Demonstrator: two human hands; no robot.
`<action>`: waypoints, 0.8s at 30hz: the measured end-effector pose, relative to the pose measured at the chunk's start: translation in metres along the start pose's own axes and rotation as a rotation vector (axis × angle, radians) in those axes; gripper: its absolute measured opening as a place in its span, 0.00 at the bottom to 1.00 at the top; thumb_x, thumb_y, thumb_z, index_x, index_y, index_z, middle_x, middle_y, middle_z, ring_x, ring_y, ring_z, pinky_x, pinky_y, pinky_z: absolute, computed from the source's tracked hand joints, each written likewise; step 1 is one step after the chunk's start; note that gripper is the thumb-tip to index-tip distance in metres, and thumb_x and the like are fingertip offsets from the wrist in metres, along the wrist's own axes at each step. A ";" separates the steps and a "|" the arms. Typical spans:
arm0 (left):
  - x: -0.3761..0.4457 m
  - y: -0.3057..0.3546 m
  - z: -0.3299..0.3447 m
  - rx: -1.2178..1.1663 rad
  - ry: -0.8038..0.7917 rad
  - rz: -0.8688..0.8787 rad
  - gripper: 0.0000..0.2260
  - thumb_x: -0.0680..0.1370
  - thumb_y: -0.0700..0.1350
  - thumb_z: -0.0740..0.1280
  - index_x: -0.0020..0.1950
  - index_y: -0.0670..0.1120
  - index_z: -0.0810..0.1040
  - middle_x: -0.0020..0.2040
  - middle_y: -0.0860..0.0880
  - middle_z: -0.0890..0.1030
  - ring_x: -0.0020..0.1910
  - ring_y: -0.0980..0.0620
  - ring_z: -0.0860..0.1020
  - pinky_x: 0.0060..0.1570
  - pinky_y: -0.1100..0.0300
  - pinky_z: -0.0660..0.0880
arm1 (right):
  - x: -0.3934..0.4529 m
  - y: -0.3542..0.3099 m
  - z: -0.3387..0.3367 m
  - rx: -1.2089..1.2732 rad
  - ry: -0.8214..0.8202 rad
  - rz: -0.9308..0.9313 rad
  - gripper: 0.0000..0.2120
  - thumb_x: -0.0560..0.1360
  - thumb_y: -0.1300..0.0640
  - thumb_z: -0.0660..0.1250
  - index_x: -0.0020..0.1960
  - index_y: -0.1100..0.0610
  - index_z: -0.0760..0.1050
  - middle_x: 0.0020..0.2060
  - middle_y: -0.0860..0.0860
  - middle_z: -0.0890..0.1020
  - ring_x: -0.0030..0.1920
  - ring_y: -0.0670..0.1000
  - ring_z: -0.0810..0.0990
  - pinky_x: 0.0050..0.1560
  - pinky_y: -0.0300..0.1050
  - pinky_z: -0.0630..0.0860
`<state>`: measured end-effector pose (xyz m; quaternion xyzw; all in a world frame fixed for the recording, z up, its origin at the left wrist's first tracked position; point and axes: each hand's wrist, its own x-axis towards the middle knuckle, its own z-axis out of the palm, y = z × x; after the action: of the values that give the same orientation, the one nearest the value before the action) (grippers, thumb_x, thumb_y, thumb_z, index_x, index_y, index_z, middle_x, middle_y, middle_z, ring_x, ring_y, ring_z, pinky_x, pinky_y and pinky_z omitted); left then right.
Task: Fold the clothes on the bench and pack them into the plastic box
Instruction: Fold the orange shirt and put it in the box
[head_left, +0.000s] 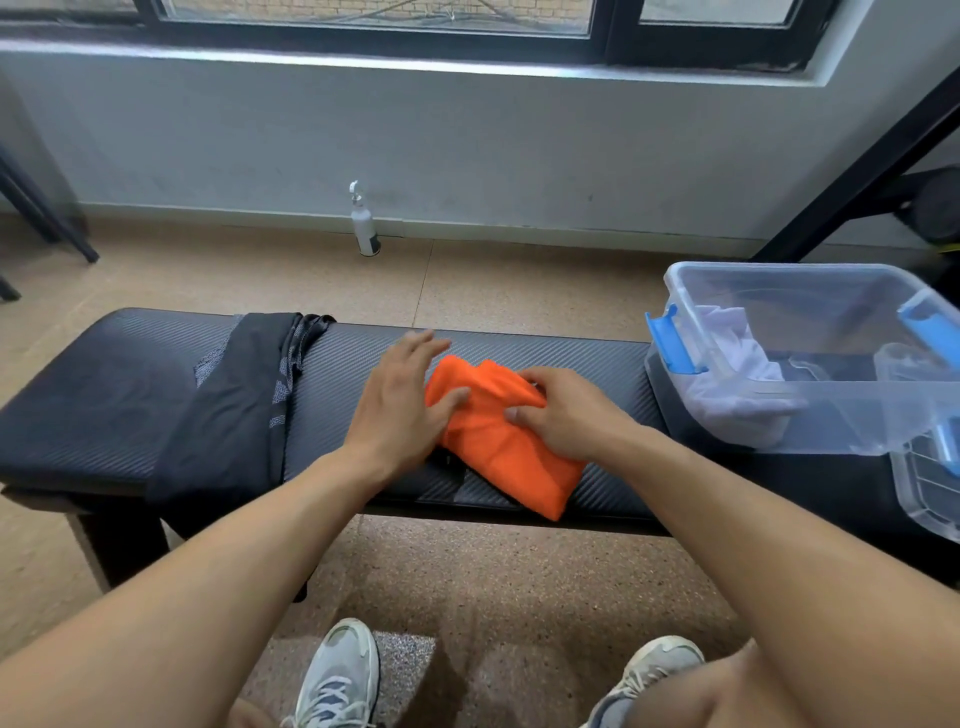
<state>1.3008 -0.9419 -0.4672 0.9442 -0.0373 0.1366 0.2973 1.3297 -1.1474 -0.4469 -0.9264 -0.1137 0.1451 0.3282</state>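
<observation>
A folded orange garment (506, 452) lies in the middle of the black padded bench (519, 348). My left hand (402, 402) lies flat on its left edge with fingers straight and spread. My right hand (563, 410) rests on the garment's upper right part, fingers bent down over the fold and thumb against the cloth. A black garment with grey patterned trim (244, 410) is draped across the bench to the left, hanging over the front edge. A clear plastic box (779, 431) with blue latches stands at the bench's right end and holds a white folded cloth (737, 374).
The box's clear lid (930, 499) lies at the right edge, partly under the box. A white spray bottle (363, 223) stands on the floor by the wall. Black metal frame legs (852, 176) rise at the right. My two shoes (343, 675) are on the floor below the bench.
</observation>
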 end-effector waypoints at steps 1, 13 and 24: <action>0.001 0.001 -0.002 -0.013 0.046 -0.007 0.25 0.78 0.53 0.70 0.73 0.49 0.72 0.75 0.50 0.69 0.75 0.51 0.64 0.74 0.54 0.60 | 0.001 0.000 0.000 0.030 0.044 -0.014 0.17 0.77 0.50 0.71 0.66 0.47 0.77 0.56 0.47 0.83 0.55 0.49 0.81 0.56 0.46 0.76; -0.001 0.015 -0.006 -0.396 -0.220 -0.139 0.15 0.80 0.59 0.64 0.63 0.56 0.79 0.53 0.58 0.83 0.49 0.67 0.78 0.47 0.72 0.71 | -0.009 -0.009 -0.004 0.294 0.095 -0.213 0.25 0.77 0.58 0.73 0.72 0.46 0.73 0.57 0.45 0.83 0.57 0.45 0.82 0.62 0.52 0.78; 0.004 0.051 -0.012 -0.509 -0.262 -0.028 0.11 0.81 0.58 0.63 0.57 0.57 0.80 0.49 0.53 0.84 0.48 0.58 0.80 0.50 0.57 0.78 | -0.039 -0.012 -0.038 0.158 0.163 -0.244 0.28 0.77 0.52 0.72 0.74 0.42 0.69 0.56 0.45 0.80 0.55 0.48 0.80 0.58 0.51 0.79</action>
<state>1.2944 -0.9769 -0.4288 0.8491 -0.0955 -0.0047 0.5195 1.3055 -1.1725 -0.4035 -0.8858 -0.1864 0.0370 0.4234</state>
